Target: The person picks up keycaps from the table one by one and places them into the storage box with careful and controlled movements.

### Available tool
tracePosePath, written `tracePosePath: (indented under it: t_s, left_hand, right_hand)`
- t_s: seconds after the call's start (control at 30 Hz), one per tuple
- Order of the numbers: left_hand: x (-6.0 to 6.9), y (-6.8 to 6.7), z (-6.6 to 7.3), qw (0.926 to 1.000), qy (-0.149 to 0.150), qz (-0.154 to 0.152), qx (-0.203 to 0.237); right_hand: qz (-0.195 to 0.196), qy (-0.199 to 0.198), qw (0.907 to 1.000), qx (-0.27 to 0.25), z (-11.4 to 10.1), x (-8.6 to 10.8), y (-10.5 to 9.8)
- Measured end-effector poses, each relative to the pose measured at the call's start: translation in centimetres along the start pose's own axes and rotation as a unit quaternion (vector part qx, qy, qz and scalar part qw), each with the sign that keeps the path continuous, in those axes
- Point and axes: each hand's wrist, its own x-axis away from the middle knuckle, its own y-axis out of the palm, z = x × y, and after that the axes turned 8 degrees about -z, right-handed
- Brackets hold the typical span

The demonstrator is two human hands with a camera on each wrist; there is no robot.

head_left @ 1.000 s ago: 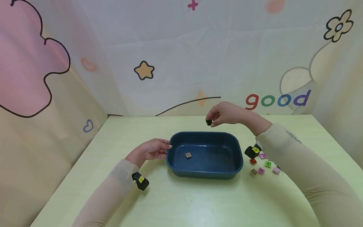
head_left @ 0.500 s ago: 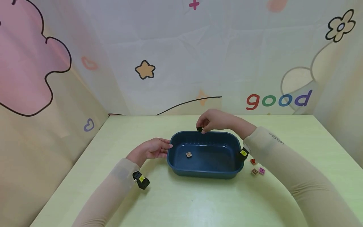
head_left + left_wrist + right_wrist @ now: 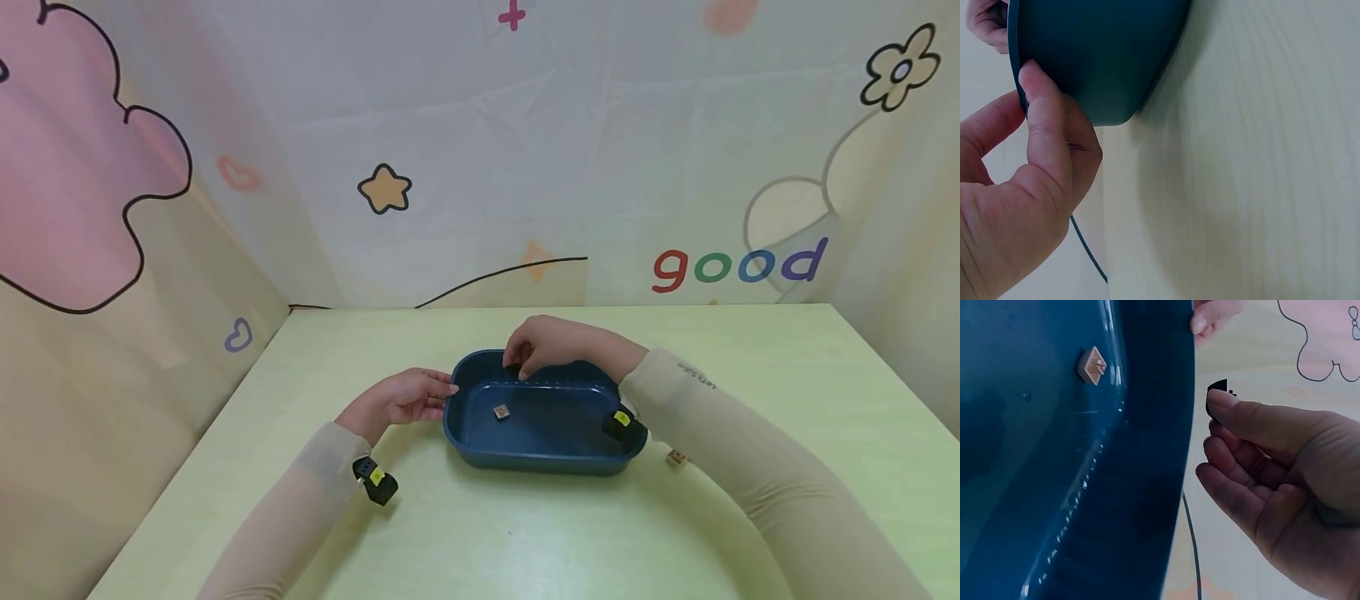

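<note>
A dark blue basin (image 3: 540, 463) stands on the table. My left hand (image 3: 408, 397) grips its left rim, the thumb (image 3: 1044, 119) lying against the wall in the left wrist view. Between thumb and forefinger, my right hand (image 3: 555, 342) pinches a black keycap (image 3: 1218, 385). That hand hovers at the basin's far rim, left of its middle; in the head view its fingers mostly cover the black keycap. On the basin floor, towards the left, lies a beige keycap (image 3: 502, 412), its stem side showing in the right wrist view.
Right of the basin, a tan keycap (image 3: 677, 457) lies on the pale table (image 3: 510, 550), close to the right sleeve (image 3: 720, 425). A printed cloth (image 3: 465, 167) hangs behind the table.
My right hand has moved left and down with the black keycap, from behind the basin to its far rim. The right sleeve now hides several keycaps seen earlier. My left hand stays put.
</note>
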Motion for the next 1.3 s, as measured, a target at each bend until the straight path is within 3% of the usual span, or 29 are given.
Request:
tracePosePath:
  t_s: [0.33, 1.3]
  left_hand:
    - [0.2, 0.1, 0.4, 1.0, 0.002, 0.007, -0.002]
    - [-0.2, -0.2, -0.2, 1.0, 0.003, 0.0, 0.003]
  right_hand:
    - [-0.012, 0.014, 0.9998, -0.001, 0.1, -0.7, 0.4]
    - [-0.055, 0.025, 0.9981, 0.01, 1.5, -2.2, 3.4]
